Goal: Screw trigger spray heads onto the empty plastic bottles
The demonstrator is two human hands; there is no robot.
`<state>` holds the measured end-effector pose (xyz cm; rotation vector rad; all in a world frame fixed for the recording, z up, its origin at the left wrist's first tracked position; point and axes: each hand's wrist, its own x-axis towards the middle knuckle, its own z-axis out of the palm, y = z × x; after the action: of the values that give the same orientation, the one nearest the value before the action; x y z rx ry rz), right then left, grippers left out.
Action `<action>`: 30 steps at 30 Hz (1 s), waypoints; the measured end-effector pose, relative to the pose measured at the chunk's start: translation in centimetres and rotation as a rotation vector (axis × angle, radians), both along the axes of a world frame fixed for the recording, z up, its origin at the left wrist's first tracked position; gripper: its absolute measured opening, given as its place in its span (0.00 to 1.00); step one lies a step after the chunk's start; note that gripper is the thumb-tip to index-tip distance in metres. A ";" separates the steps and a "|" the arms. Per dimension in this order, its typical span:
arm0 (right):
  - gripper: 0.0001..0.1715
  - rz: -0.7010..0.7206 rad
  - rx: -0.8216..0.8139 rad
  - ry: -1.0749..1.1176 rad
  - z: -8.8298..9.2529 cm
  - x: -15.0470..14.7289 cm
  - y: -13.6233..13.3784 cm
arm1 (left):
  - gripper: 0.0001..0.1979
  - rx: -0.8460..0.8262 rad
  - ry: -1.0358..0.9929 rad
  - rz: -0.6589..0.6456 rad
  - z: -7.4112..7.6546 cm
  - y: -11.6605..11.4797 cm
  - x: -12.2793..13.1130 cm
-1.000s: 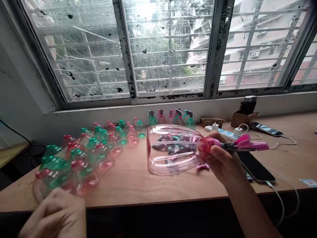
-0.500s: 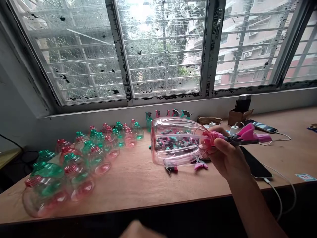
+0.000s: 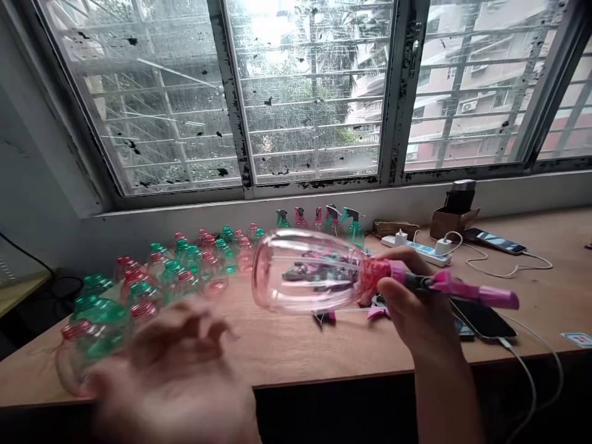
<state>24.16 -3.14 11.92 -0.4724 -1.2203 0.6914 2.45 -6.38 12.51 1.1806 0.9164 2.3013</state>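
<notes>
My right hand [image 3: 416,308] is closed around the neck of a clear pink spray bottle [image 3: 305,272], held sideways above the wooden table [image 3: 296,345], with its pink trigger head [image 3: 462,287] pointing right. My left hand [image 3: 176,370] is raised low at the front left, blurred by motion, fingers apart and holding nothing. Behind it lie several empty pink and green bottles [image 3: 152,290] without heads. Loose pink and green trigger parts [image 3: 351,311] lie on the table under the held bottle.
Several finished spray bottles [image 3: 324,222] stand by the window wall. At the right are a power strip [image 3: 416,246] with chargers, a small cardboard box [image 3: 456,216], two phones [image 3: 483,317] on cables, and a dark gap below the table's front edge.
My left hand has come up from the bottom edge into view at the front left. The held bottle has shifted slightly left and its trigger head has turned.
</notes>
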 end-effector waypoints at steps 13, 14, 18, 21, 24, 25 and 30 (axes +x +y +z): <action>0.13 -0.211 -0.071 -0.139 -2.5 -2.6 -1.3 | 0.28 -0.122 0.254 -0.398 -0.5 2.2 -0.8; 0.12 -0.156 -0.084 -0.102 -2.5 -2.8 -1.1 | 0.27 -0.113 0.249 -0.412 -0.4 2.1 -0.8; 0.15 0.081 -0.122 0.086 -2.9 -3.4 -0.7 | 0.27 -0.021 0.324 -0.443 -0.8 1.7 -1.7; 0.14 0.145 -0.136 0.149 -3.3 -3.6 -0.6 | 0.25 0.055 0.402 -0.430 -1.3 1.5 -2.3; 0.13 0.146 -0.122 0.137 -3.2 -3.6 -0.8 | 0.25 0.065 0.383 -0.437 -1.4 1.6 -2.2; 0.13 0.128 -0.117 0.113 -3.1 -3.7 -0.9 | 0.28 0.076 0.363 -0.451 -1.4 1.7 -2.1; 0.14 0.002 -0.120 -0.031 -2.6 -4.2 -1.6 | 0.42 0.064 0.193 -0.387 -0.8 1.8 -1.1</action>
<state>20.00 -4.77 9.36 -0.5838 -1.2128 0.7640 1.32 -4.55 11.71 1.4813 0.6121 1.9444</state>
